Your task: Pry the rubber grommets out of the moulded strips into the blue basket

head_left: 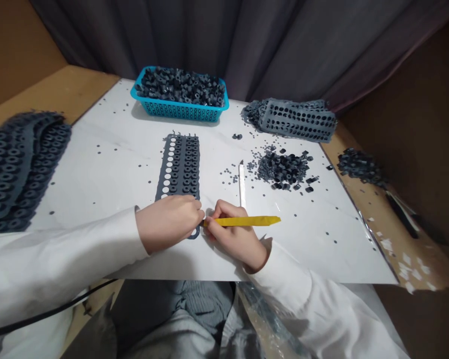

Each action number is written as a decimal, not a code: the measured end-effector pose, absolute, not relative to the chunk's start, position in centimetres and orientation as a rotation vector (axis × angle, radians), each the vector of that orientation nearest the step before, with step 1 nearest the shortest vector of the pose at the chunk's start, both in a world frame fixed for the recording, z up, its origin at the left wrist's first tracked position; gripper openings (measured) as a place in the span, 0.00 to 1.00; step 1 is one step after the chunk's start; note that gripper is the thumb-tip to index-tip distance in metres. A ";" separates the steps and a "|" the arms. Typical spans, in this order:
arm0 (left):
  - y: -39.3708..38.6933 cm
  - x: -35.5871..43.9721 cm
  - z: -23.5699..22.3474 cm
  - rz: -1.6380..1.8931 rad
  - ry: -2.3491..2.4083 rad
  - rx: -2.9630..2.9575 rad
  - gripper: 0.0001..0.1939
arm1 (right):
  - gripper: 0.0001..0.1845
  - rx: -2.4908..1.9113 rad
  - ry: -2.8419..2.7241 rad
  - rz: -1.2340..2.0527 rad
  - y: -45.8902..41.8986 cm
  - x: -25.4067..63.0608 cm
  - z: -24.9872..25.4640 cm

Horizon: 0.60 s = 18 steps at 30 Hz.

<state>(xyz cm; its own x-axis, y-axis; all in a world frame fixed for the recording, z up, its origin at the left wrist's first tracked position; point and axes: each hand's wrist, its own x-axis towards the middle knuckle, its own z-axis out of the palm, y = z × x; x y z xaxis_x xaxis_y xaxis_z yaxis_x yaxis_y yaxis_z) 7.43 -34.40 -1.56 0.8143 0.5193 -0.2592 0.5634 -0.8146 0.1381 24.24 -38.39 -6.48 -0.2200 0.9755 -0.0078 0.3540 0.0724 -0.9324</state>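
Head view: your left hand (170, 222), knuckles up, presses closed fingers on the near end of the dark perforated strip (180, 167), near the front edge of the white tabletop (134, 149). Your right hand (234, 232) pinches the yellow-handled tool (247, 221), its tip meeting the strip's right side. Both wrists angle inward. A blue basket (187, 110) of dark pieces stands by the back edge, before a dark curtain (209, 35).

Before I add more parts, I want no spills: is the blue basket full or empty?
Full: small dark ring-shaped pieces fill the blue plastic basket up to its rim.
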 end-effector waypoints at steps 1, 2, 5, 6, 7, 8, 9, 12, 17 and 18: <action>-34.4 7.4 -1.6 -0.306 0.822 2.813 0.06 | 0.10 -1.338 -1.667 1.148 -38.4 24.2 -6.5; -34.4 7.4 -1.7 -0.300 0.788 2.846 0.06 | 0.10 -1.339 -1.668 1.146 -38.4 24.2 -6.4; -34.8 7.3 -2.2 -0.237 0.646 3.011 0.07 | 0.10 -1.345 -1.665 1.140 -38.4 24.2 -6.4; -35.0 7.3 -2.4 -0.206 0.612 3.069 0.08 | 0.10 -1.344 -1.666 1.140 -38.4 24.2 -6.4; -35.2 7.2 -2.6 -0.174 0.595 3.116 0.08 | 0.10 -1.343 -1.668 1.140 -38.4 24.2 -6.4; -35.3 7.1 -2.9 -0.143 0.591 3.146 0.09 | 0.10 -1.342 -1.670 1.141 -38.4 24.2 -6.4; -35.4 7.0 -3.1 -0.114 0.597 3.154 0.10 | 0.10 -1.342 -1.671 1.142 -38.4 24.2 -6.3; -35.1 6.2 -3.8 0.003 0.647 3.008 0.11 | 0.10 -1.348 -1.668 1.145 -38.4 24.1 -6.3; -34.1 3.8 -3.0 0.520 1.075 2.317 0.09 | 0.09 -1.344 -1.614 1.211 -38.6 24.1 -6.6; -33.9 3.4 -2.7 0.582 1.167 2.156 0.09 | 0.09 -1.330 -1.579 1.250 -38.6 24.1 -6.6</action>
